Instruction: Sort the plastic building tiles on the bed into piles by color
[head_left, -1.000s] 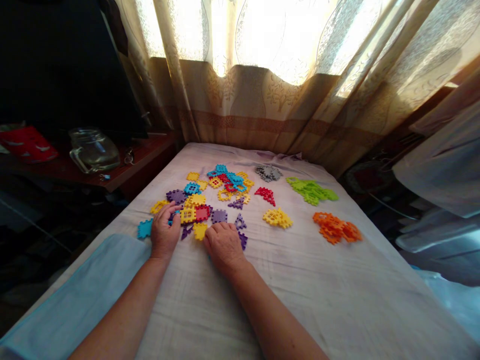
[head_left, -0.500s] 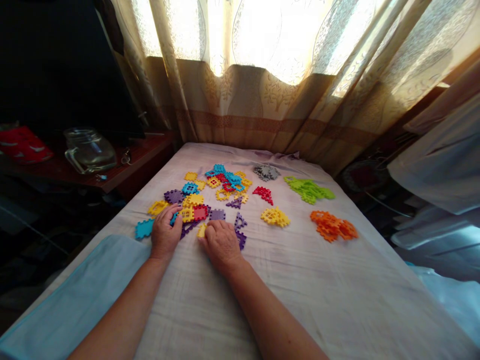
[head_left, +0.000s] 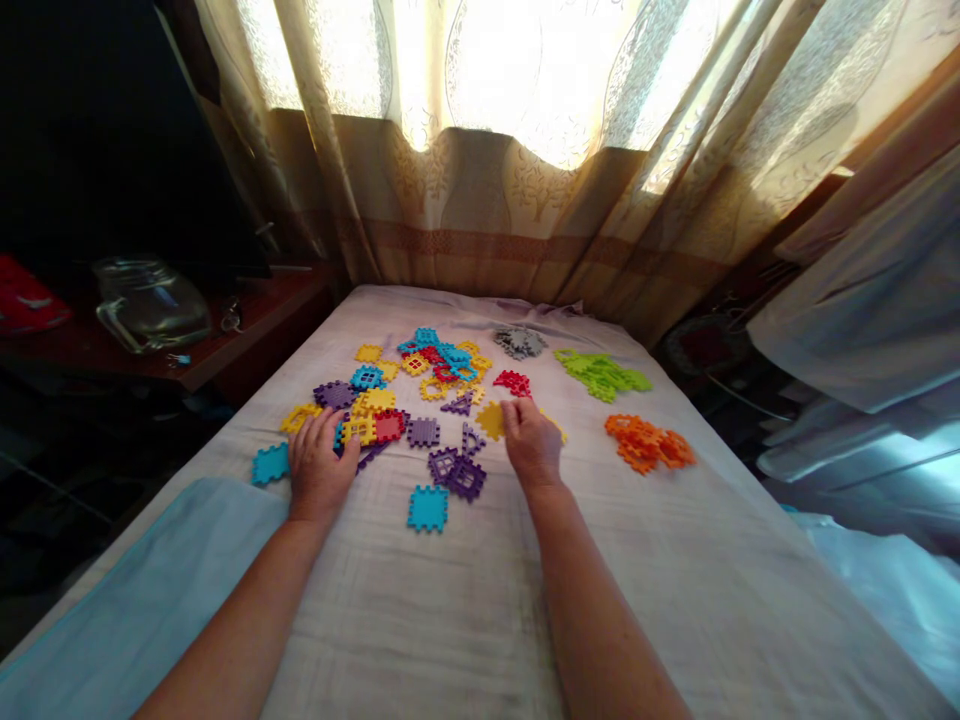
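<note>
My right hand (head_left: pixel 535 450) pinches a yellow interlocking tile (head_left: pixel 491 420) with notched edges, close to the yellow pile (head_left: pixel 553 424), which it partly covers. On the left, my left hand (head_left: pixel 322 468) rests with its fingers stretched and thumb apart over loose pieces, beside a yellow window tile (head_left: pixel 360 431) and a red tile (head_left: pixel 389 426). A blue tile (head_left: pixel 271 464) lies to its left. Between my hands are a purple tile (head_left: pixel 424 432), purple window tiles (head_left: pixel 466 478) and a blue square tile (head_left: pixel 427 509).
Colour-sorted piles lie farther out: grey (head_left: pixel 520 342), red (head_left: pixel 513 382), green (head_left: pixel 602 374) and orange (head_left: pixel 649 444). A mixed heap sits toward the back. A glass jug (head_left: pixel 154 305) stands on the wooden desk (head_left: pixel 262 325) at left. Curtains hang behind the bed.
My right hand has moved right and away from me, carrying the yellow tile to the yellow pile. The blue square tile and purple window tiles now show. My left hand stays among the pieces.
</note>
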